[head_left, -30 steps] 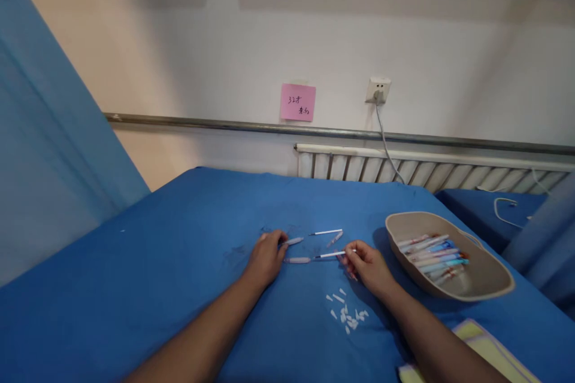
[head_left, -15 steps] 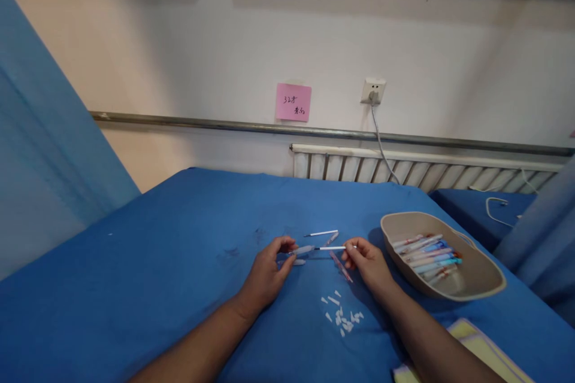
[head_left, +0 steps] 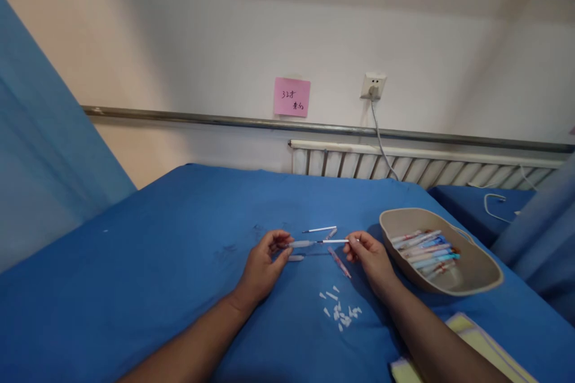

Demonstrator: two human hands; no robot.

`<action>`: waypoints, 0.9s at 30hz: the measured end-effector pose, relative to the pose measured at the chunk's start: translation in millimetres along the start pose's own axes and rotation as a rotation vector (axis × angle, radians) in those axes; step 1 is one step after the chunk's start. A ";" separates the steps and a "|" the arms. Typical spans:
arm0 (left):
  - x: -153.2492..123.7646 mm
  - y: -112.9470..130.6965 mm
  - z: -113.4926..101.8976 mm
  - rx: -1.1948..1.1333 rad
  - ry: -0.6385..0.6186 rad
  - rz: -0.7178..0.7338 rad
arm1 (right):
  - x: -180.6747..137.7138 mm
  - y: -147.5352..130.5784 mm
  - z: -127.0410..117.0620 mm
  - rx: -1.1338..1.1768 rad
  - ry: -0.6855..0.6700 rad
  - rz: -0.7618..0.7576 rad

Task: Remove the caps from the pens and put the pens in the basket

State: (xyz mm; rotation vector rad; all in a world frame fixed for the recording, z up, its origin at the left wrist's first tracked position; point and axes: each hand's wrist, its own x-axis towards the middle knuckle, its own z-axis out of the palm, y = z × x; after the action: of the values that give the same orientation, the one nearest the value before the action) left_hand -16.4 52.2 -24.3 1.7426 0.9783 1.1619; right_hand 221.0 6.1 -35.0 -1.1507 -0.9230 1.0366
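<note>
My left hand [head_left: 266, 258] pinches a translucent pale pen barrel [head_left: 300, 243] between thumb and fingers, its end pointing right. In my right hand [head_left: 366, 253] is a white pen refill [head_left: 333, 242], gripped near its rear end. The refill's dark tip points left at the barrel's end; whether they touch, I cannot tell. Another pale barrel [head_left: 296, 258] lies on the cloth beside my left fingers. A second white refill [head_left: 321, 229] lies just beyond the held one. Near my right fingers are a pink patterned pen part [head_left: 340, 263] and a shorter one [head_left: 331, 233].
Several small white tips [head_left: 341, 313] are scattered on the blue cloth [head_left: 179, 239] in front of me. At the right stands a beige basket [head_left: 483, 275] with several pens [head_left: 429, 254]. A folded yellow cloth [head_left: 476, 344] lies under my right forearm.
The view has tilted a little, so the scene sits slightly higher. My hands have drawn slightly apart; the barrel and refill remain held end to end.
</note>
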 end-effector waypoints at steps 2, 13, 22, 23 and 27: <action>0.7 -1.0 0.5 -0.031 0.009 -0.011 | 0.1 0.1 -0.2 -0.005 0.001 -0.002; -0.4 3.2 1.9 -0.096 -0.016 -0.078 | -0.4 0.0 1.5 -0.031 -0.022 0.006; 0.5 2.7 2.3 -0.127 0.001 -0.091 | -1.2 -3.1 1.4 -0.059 0.002 -0.001; 0.2 2.5 2.4 -0.131 -0.003 -0.088 | -1.4 -2.8 1.7 -0.059 -0.002 0.002; -1.0 2.6 3.4 -0.160 -0.035 -0.094 | -3.3 -0.7 4.4 -0.029 -0.066 0.012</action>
State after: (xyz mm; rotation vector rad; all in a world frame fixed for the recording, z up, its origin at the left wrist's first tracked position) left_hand -13.1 49.6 -23.1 1.5688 0.9106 1.1153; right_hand 216.1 4.0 -33.6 -1.1535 -0.9872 1.0796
